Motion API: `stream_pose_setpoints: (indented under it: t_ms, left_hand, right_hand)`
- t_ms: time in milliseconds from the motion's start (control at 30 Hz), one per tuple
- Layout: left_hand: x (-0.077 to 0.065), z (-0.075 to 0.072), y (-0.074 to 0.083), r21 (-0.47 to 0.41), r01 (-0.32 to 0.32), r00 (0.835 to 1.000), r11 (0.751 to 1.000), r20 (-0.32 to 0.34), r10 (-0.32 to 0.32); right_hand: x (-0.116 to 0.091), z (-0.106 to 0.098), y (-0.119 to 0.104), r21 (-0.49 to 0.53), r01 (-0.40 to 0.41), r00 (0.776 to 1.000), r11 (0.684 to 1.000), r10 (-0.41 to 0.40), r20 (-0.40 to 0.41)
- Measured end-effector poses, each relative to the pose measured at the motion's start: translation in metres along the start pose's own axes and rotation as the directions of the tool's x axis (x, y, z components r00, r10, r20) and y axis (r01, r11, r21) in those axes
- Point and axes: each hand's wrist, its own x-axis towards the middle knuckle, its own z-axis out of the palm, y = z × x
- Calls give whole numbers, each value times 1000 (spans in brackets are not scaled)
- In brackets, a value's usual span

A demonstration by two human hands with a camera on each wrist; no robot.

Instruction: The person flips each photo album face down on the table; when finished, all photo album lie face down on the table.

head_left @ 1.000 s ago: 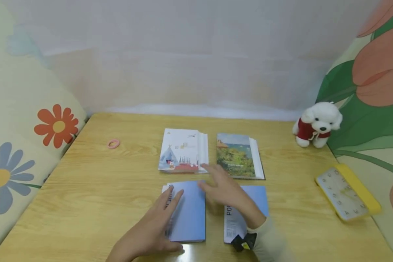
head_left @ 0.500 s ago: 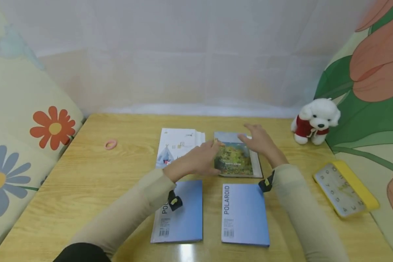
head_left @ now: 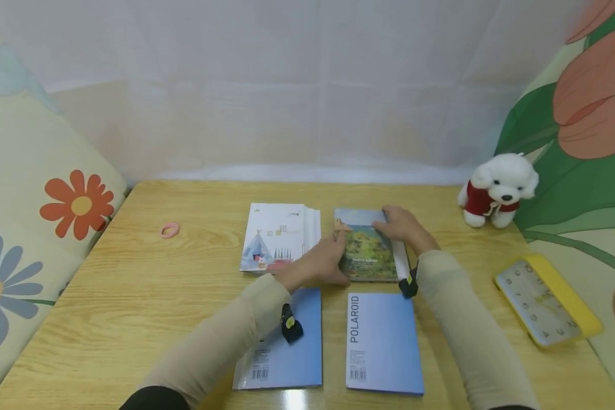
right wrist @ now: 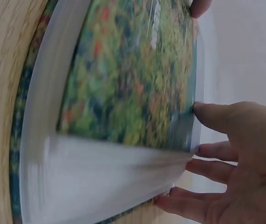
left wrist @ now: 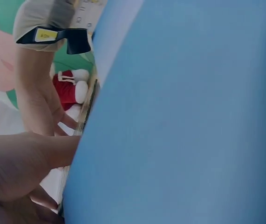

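Observation:
A photo album [head_left: 366,253] with a painted garden cover lies at the back centre right. My left hand [head_left: 323,263] grips its left edge, thumb toward the near corner. My right hand [head_left: 402,226] holds the far right corner; in the right wrist view the thumb [right wrist: 212,116] presses the cover's edge while the other fingers lie along the pages. The white page block [right wrist: 95,182] shows beyond the cover. Nearer me lie two blue albums: the left one [head_left: 297,359] is partly under my left forearm, and the right one [head_left: 384,347] reads POLAROID.
To the left of the painted album lies a white album [head_left: 271,233] with a tent picture. A pink ring [head_left: 169,230] is at the far left. On the right stand a white plush dog [head_left: 499,191] and a yellow clock [head_left: 548,302].
Both hands have moved from the near blue albums up to the painted album. The right hand has come down onto its far right corner, the left hand onto its left edge.

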Motion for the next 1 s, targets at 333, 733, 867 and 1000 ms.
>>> stream_pose_setpoints:
  t_ms: [333, 733, 867, 1000]
  left_hand:
    - [-9, -16, 7, -225, -151, 979, 962, -172, 113]
    - [-16, -41, 39, -195, -291, 935, 937, -265, 236]
    - [-13, -43, 44, -213, -327, 924, 921, -274, 265]
    - [-12, -41, 44, -220, -360, 911, 907, -294, 290]
  right_hand:
    - [2, 6, -13, 270, -16, 1000, 963, 18, -4]
    - [-1, -6, -39, 761, -8, 993, 649, -87, 85]
    - [-4, -7, -40, 825, -39, 994, 563, -66, 92]
    - [-5, -3, -41, 866, -30, 996, 499, -57, 67]
